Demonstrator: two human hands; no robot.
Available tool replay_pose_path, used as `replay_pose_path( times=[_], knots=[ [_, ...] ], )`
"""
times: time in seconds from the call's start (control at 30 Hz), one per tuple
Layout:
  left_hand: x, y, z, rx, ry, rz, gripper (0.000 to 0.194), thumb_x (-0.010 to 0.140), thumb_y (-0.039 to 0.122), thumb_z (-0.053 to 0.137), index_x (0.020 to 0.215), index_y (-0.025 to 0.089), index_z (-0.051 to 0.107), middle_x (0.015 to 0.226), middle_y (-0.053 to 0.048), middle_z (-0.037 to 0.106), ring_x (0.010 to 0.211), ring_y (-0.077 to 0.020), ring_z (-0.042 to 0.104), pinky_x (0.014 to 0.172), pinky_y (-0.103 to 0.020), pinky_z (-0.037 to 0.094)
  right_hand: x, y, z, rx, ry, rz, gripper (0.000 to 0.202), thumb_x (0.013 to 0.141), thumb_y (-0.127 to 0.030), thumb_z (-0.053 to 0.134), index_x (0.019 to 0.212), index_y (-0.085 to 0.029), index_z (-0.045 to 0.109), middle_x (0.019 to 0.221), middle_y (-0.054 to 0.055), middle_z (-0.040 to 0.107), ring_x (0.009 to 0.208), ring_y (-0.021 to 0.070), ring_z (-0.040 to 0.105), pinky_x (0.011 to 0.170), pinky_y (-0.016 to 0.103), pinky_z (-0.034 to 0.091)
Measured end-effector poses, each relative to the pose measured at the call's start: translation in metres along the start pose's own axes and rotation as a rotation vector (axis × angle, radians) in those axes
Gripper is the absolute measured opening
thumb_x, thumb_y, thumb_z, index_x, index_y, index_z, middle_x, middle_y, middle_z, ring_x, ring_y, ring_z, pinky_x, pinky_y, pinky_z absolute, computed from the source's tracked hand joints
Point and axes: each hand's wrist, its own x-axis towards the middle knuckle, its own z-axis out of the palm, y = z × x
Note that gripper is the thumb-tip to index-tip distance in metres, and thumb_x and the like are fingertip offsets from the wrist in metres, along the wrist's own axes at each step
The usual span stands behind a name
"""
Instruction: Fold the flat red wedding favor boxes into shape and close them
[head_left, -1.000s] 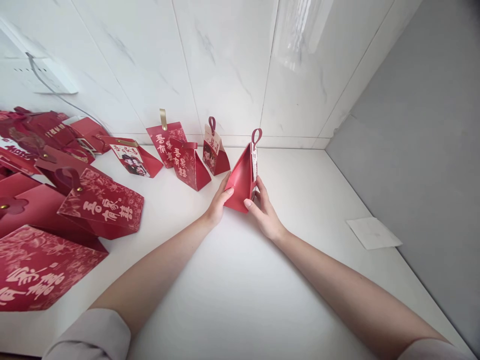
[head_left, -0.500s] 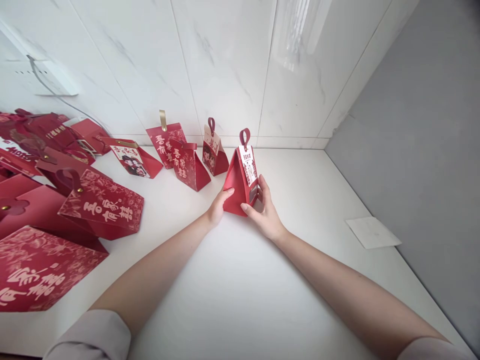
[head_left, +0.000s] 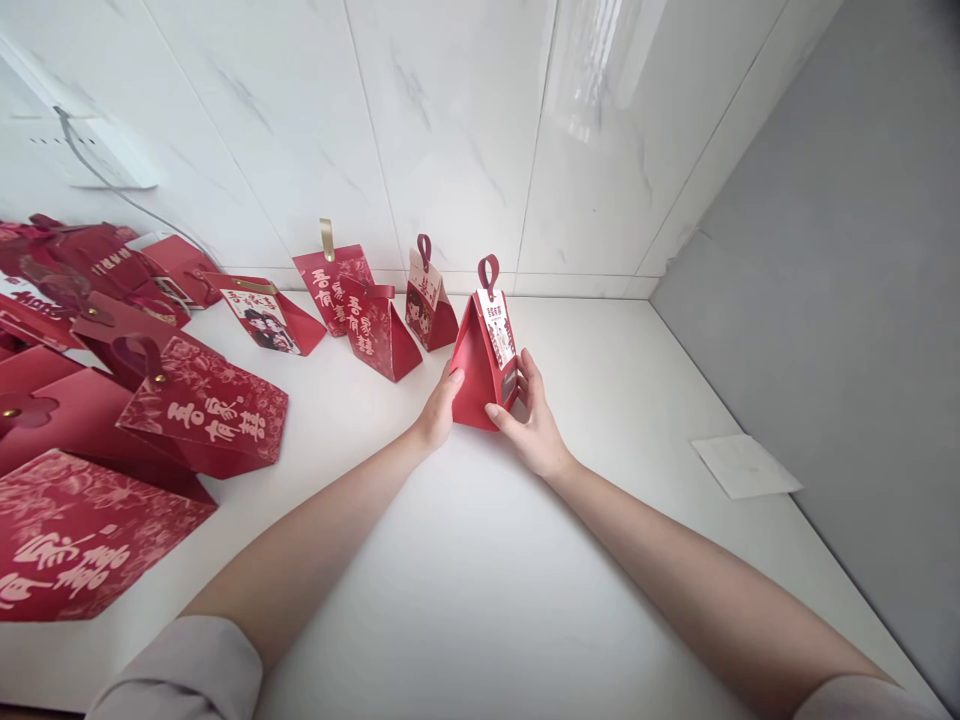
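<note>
A red triangular gift box [head_left: 474, 375] stands upright on the white table [head_left: 465, 580], with a dark red ribbon loop at its peak and a white printed label on its right face. My left hand [head_left: 439, 408] grips its left side, thumb against the plain red end; the other fingers are hidden behind it. On the right, my right hand [head_left: 534, 420] holds the lower corner, thumb at the front edge and fingers on the labelled face. Just left of it stands a smaller gift box [head_left: 424, 305] with a couple drawn on it.
More red gift boxes [head_left: 382, 335] line the back left, and larger ones [head_left: 217, 415] crowd the left side beside a cable [head_left: 127, 195]. White tiled wall [head_left: 450, 130] closes off the back. A white paper [head_left: 745, 466] lies at the right edge by a grey panel [head_left: 847, 250].
My left thumb has shifted slightly up and back toward the left edge of the box. The box has hardly moved; both hands stay on it.
</note>
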Motion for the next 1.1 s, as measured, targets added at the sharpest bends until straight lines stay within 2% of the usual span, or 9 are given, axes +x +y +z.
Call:
replay_pose_path(
  times=[0.27, 0.37, 0.47, 0.6, 0.8, 0.93, 1.1],
  knots=[
    [0.0, -0.003, -0.004, -0.004, 0.032, 0.026, 0.059, 0.092, 0.048, 0.048, 0.144, 0.02, 0.046, 0.141, -0.008, 0.058, 0.139, -0.0313, 0.044, 0.117, -0.047, 0.035, -0.001, -0.004, 0.001, -0.008, -0.009, -0.019, 0.108, 0.074, -0.058, 0.075, 0.156, -0.027, 0.012, 0.163, 0.011, 0.019, 0.15, 0.0254, 0.021, 0.123, 0.047, 0.024],
    [0.001, -0.002, -0.007, 0.044, 0.008, 0.014, 0.059, 0.09, 0.045, 0.051, 0.144, 0.02, 0.046, 0.144, -0.007, 0.055, 0.14, -0.031, 0.043, 0.117, -0.047, 0.034, -0.001, -0.002, 0.0, 0.013, -0.016, -0.006, 0.108, 0.076, -0.059, 0.074, 0.157, -0.028, 0.01, 0.164, 0.009, 0.016, 0.152, 0.0242, 0.017, 0.124, 0.045, 0.022],
    [0.0, 0.002, -0.008, 0.16, -0.063, 0.026, 0.061, 0.088, 0.042, 0.057, 0.146, 0.026, 0.043, 0.153, -0.004, 0.045, 0.145, -0.0279, 0.035, 0.12, -0.046, 0.028, 0.001, 0.001, -0.003, 0.053, -0.028, 0.031, 0.096, 0.084, -0.063, 0.062, 0.157, -0.032, 0.009, 0.166, 0.001, 0.013, 0.153, 0.0217, 0.014, 0.125, 0.043, 0.021],
    [-0.001, 0.005, -0.008, 0.287, -0.101, 0.068, 0.06, 0.091, 0.051, 0.055, 0.146, 0.03, 0.042, 0.161, -0.002, 0.03, 0.15, -0.0245, 0.025, 0.122, -0.042, 0.025, 0.003, 0.002, -0.007, 0.04, -0.022, 0.057, 0.075, 0.093, -0.064, 0.046, 0.156, -0.035, 0.017, 0.165, -0.005, 0.015, 0.153, 0.0196, 0.015, 0.125, 0.043, 0.021],
    [0.001, 0.0, -0.011, 0.319, 0.009, 0.058, 0.072, 0.087, 0.062, 0.055, 0.148, 0.029, 0.037, 0.15, -0.009, 0.045, 0.138, -0.0295, 0.043, 0.113, -0.046, 0.036, 0.002, 0.003, -0.006, 0.05, -0.03, 0.07, 0.072, 0.095, -0.063, 0.044, 0.156, -0.035, 0.019, 0.165, -0.005, 0.017, 0.153, 0.02, 0.015, 0.126, 0.045, 0.019],
    [0.002, -0.001, -0.011, 0.374, 0.068, 0.068, 0.081, 0.082, 0.06, 0.062, 0.149, 0.026, 0.033, 0.148, -0.013, 0.044, 0.135, -0.0316, 0.044, 0.11, -0.048, 0.038, 0.003, 0.01, -0.006, 0.055, 0.026, 0.102, 0.069, 0.096, -0.064, 0.04, 0.156, -0.034, 0.022, 0.164, -0.004, 0.02, 0.152, 0.0208, 0.016, 0.126, 0.047, 0.017],
    [0.003, -0.004, -0.01, 0.442, 0.028, 0.103, 0.085, 0.08, 0.05, 0.071, 0.149, 0.022, 0.03, 0.151, -0.017, 0.039, 0.138, -0.0319, 0.04, 0.111, -0.05, 0.036, 0.006, 0.02, -0.008, -0.036, 0.05, 0.022, 0.071, 0.094, -0.072, 0.026, 0.156, -0.037, 0.019, 0.163, -0.007, 0.025, 0.152, 0.0214, 0.019, 0.125, 0.048, 0.021]
  ],
)
